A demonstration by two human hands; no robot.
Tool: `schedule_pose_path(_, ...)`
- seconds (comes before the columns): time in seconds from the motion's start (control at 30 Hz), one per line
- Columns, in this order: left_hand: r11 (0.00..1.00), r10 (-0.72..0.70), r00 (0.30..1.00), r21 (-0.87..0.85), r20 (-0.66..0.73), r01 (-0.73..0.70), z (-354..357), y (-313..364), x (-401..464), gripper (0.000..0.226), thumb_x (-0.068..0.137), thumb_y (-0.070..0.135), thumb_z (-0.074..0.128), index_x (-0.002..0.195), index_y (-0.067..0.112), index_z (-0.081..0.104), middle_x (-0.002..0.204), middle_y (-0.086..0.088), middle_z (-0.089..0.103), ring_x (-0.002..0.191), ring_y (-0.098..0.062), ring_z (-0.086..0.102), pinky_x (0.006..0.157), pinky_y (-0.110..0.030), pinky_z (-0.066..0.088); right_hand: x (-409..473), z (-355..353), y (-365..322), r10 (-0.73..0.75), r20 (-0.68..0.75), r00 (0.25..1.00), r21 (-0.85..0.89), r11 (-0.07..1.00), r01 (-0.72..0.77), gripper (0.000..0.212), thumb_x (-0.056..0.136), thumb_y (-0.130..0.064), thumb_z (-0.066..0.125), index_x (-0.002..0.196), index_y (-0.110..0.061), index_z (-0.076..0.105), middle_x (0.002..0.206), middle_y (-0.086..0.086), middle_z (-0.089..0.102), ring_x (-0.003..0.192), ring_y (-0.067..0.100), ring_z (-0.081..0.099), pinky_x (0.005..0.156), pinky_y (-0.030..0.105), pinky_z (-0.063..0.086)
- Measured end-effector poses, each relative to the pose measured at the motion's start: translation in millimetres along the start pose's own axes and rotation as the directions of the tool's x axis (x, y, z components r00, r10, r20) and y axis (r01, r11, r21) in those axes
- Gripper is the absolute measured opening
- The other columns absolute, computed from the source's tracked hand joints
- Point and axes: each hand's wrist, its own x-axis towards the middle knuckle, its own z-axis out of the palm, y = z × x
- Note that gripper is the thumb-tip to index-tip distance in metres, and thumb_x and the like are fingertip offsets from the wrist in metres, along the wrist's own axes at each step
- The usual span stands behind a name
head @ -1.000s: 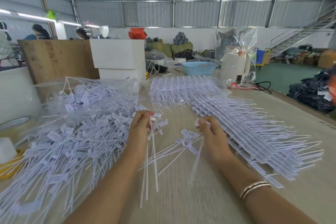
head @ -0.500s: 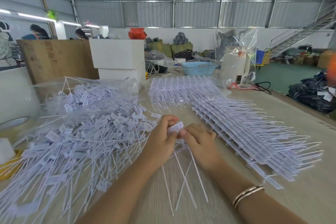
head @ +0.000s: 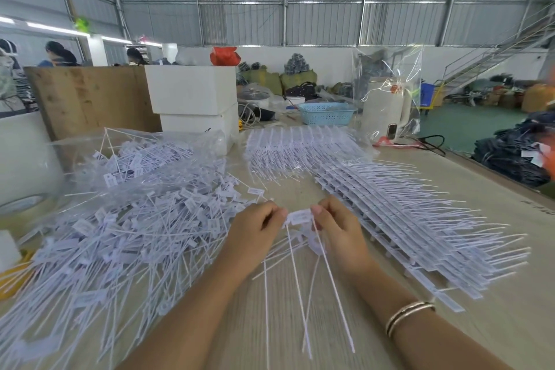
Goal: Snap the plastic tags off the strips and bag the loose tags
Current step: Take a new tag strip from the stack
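While both hands pinch one short white plastic tag strip (head: 297, 216) above the middle of the pale wooden table (head: 480, 219), the left hand (head: 255, 231) grips its left end and the right hand (head: 336, 228) its right, thin tails hanging toward the near edge. A clean snap probably wants a short twist close to the joint. Loose white tags (head: 120, 234) heap toward the left edge, uncut strips (head: 405, 219) toward the right. Printing on the tags is too small to read.
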Motion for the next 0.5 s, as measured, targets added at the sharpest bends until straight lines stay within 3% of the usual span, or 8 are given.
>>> schedule_pose_path(0.07,0.991,0.088,0.996,0.095,0.022,-0.090,1.1,3.1,-0.2,0.032,0.094,0.024,0.054,0.064,0.014,0.051,0.052,0.009,0.039,0.051,-0.005,0.037,0.051,-0.020,0.028,1.3,-2.1,1.5,0.034,0.041,0.999,0.008,0.999,-0.035,0.026,0.079,-0.045,0.057,0.073,-0.019,0.054,0.068,0.000,0.050,0.070,0.018,0.047,0.074,0.042,0.037)
schedule_pose_path(0.13,0.974,0.150,0.988,0.168,0.028,-0.153,3.1,5.8,-1.3,0.032,0.094,0.025,0.054,0.063,0.018,0.046,0.054,0.009,0.039,0.053,-0.007,0.036,0.054,-0.025,0.031,1.0,-1.5,1.0,0.046,0.143,0.989,-0.125,0.992,-0.028,0.018,0.081,-0.045,0.055,0.072,-0.030,0.059,0.069,-0.007,0.057,0.075,0.015,0.051,0.086,0.046,0.038)
schedule_pose_path(0.2,0.962,0.176,0.984,0.210,0.012,-0.174,3.2,5.8,-1.9,0.034,0.094,0.026,0.052,0.061,0.021,0.043,0.053,0.009,0.038,0.053,-0.007,0.036,0.054,-0.028,0.033,-0.5,0.3,-1.1,0.053,0.182,0.982,-0.213,0.977,-0.013,0.025,0.086,-0.045,0.060,0.064,-0.034,0.060,0.068,-0.013,0.060,0.079,0.013,0.054,0.094,0.053,0.035)
schedule_pose_path(0.37,0.978,0.087,0.994,0.187,0.064,-0.097,2.3,3.3,-2.8,0.045,0.095,0.029,0.050,0.053,0.029,0.034,0.049,0.008,0.034,0.050,-0.006,0.034,0.053,-0.027,0.030,-0.7,1.0,-0.8,-0.018,0.222,0.975,-0.258,0.963,0.076,0.035,0.091,-0.017,0.062,0.061,-0.034,0.058,0.059,-0.022,0.056,0.066,0.000,0.051,0.086,0.045,0.036)
schedule_pose_path(0.5,0.999,-0.036,0.998,0.022,0.052,0.035,4.1,3.5,-0.8,0.042,0.096,0.027,0.050,0.055,0.023,0.041,0.044,0.010,0.037,0.045,-0.003,0.035,0.048,-0.018,0.028,1.0,3.7,1.5,-0.128,0.199,0.972,-0.275,0.944,0.181,0.024,0.092,-0.016,0.062,0.067,-0.013,0.062,0.065,-0.006,0.057,0.065,0.009,0.053,0.080,0.045,0.036)
